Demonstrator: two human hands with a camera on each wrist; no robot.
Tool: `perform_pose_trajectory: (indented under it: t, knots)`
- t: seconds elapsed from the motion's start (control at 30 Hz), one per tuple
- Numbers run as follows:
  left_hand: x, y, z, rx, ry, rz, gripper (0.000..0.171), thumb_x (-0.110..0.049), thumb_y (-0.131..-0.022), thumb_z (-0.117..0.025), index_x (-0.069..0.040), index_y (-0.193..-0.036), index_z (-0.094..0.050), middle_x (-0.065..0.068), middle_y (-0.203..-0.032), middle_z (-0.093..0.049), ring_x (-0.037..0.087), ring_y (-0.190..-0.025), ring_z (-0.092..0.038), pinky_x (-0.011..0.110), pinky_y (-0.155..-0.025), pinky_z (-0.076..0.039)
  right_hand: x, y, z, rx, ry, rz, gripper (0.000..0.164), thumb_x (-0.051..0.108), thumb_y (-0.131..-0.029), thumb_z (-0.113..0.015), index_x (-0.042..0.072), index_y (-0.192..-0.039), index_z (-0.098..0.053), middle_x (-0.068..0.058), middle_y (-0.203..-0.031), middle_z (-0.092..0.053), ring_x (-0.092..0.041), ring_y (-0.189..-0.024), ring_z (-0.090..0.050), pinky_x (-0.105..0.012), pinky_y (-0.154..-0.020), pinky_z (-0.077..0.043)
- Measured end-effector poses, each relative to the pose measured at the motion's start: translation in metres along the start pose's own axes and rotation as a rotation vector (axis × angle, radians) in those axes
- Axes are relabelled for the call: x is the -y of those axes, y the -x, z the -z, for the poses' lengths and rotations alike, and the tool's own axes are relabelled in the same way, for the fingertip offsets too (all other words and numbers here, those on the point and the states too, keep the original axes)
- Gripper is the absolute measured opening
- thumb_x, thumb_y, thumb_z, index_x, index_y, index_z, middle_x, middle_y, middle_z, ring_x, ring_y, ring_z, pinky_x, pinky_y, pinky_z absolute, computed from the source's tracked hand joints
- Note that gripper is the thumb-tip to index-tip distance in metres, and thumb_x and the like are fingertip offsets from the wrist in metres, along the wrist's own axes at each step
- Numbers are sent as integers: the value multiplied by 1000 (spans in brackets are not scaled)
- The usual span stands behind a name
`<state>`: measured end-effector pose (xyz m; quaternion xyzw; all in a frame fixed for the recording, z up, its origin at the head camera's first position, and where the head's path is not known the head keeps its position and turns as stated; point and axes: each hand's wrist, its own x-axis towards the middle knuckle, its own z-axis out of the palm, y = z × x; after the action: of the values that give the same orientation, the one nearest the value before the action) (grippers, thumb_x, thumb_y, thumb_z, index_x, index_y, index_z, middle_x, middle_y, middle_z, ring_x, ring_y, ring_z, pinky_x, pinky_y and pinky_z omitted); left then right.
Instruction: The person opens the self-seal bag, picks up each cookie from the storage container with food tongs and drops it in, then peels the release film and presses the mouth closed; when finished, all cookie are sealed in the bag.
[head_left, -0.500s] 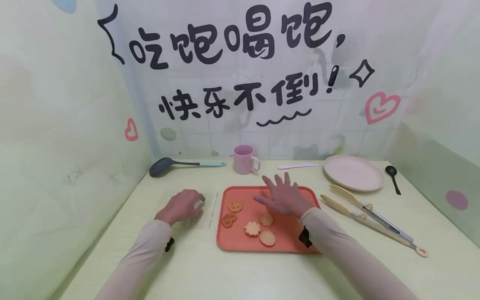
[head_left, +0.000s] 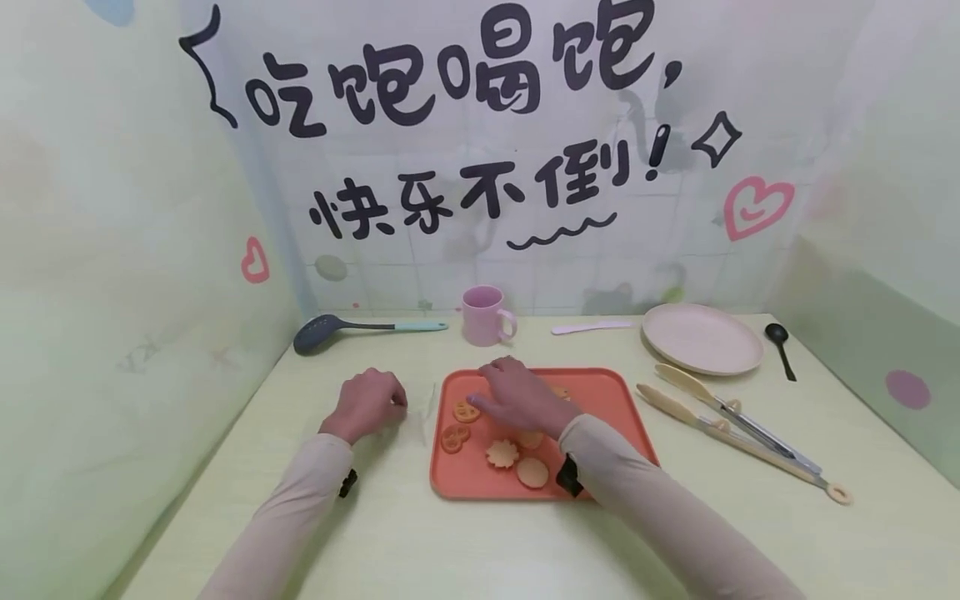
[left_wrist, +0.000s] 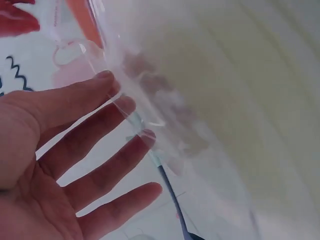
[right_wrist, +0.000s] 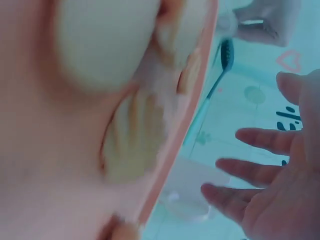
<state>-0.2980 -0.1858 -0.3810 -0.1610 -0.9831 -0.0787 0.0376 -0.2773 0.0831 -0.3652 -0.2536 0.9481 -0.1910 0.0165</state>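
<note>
My left hand [head_left: 367, 404] is at the left of the tray, its thumb and fingertips pinching the edge of a clear plastic bag [left_wrist: 200, 115]. In the head view the bag [head_left: 425, 414] shows as a faint, partly raised sheet between hand and tray. The right hand [head_left: 528, 398] hovers over the orange tray [head_left: 607, 383] with fingers extended and nothing held. Below it lie pretzel-shaped cookies [head_left: 454, 438], a flower-shaped cookie [head_left: 502, 453] and a round cookie [head_left: 533, 472]. A ridged cookie [right_wrist: 134, 135] appears in the right wrist view. The hand partly covers other cookies.
Along the back stand or lie a slotted spoon [head_left: 318, 335], a pink mug [head_left: 482, 318], a pink knife [head_left: 592, 327] and a pale plate [head_left: 701, 340]. Tongs [head_left: 750, 437] lie right of the tray; a small black spoon [head_left: 778, 337] is at the far right.
My right hand has moved left across the tray, now covering some cookies. The left hand has closed its fingertips on the bag, whose edge has lifted. The head view has shifted slightly.
</note>
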Motion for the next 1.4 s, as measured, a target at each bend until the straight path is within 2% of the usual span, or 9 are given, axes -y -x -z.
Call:
perform_pose_trajectory:
  t: [0.13,0.27,0.47,0.6,0.7,0.9,1.0,1.27,1.4]
  knots:
    - [3,4,14,-101,72,35,5,-20,-85,-80,-19,-90,-82,-1,-88,-79,19,-82,-72,38,-67,-56,12,-11,0,-15,-197,43,36,35,-102,-58,6,-121,-67,-9,-117,-70,-24,-106,-65,-39,-93,-55]
    - [0,7,25,-168,119,39,9,-22,-87,-80,-17,-94,-82,0,-86,-79,17,-78,-73,34,-66,-55,26,-22,1,39,-518,-19,27,33,-100,-61,9,-112,-67,-12,-106,-74,-27,-96,-71,-38,-83,-58]
    - [-17,8,31,-236,166,-31,14,-23,-88,-79,-13,-98,-82,2,-85,-80,15,-74,-73,32,-64,-55,44,-36,-3,30,-827,-183,53,42,-92,-72,8,-129,-55,-14,-116,-74,-33,-110,-71,-48,-94,-57]
    - [-27,9,29,-259,153,-61,13,-24,-87,-79,-14,-95,-82,2,-83,-79,15,-73,-72,31,-61,-54,51,-41,-5,-8,-961,-265,66,50,-90,-71,6,-135,-48,-13,-114,-76,-30,-110,-72,-44,-90,-59]
    - [-30,10,27,-274,134,-76,12,-23,-87,-79,-14,-95,-82,1,-82,-79,15,-73,-72,31,-61,-54,54,-43,-5,-40,-990,-318,67,48,-91,-71,6,-135,-46,-12,-109,-77,-28,-104,-74,-43,-88,-60]
    - [-30,9,28,-278,148,-83,12,-23,-87,-80,-14,-95,-82,1,-84,-80,12,-68,-71,29,-59,-52,55,-46,-9,-108,-973,-326,37,12,-93,-70,3,-124,-52,-13,-96,-78,-21,-81,-75,-46,-86,-61]
    - [-30,8,27,-275,154,-88,11,-22,-87,-80,-14,-94,-83,1,-84,-80,12,-67,-71,28,-58,-52,51,-46,-11,-139,-985,-312,33,4,-91,-69,0,-121,-54,-16,-94,-78,-23,-77,-76,-44,-81,-62]
    - [-30,9,27,-240,149,-133,10,-21,-86,-80,-13,-93,-82,0,-82,-79,12,-72,-71,30,-65,-56,41,-44,-13,-170,-954,-324,16,7,-87,-76,2,-95,-64,-14,-82,-75,-22,-66,-69,-44,-78,-61]
    - [-30,11,27,-247,162,-141,8,-19,-86,-80,-13,-92,-82,1,-82,-79,11,-70,-71,30,-64,-56,41,-45,-14,-134,-950,-295,9,9,-92,-72,1,-92,-69,-10,-82,-72,-32,-75,-70,-46,-80,-61]
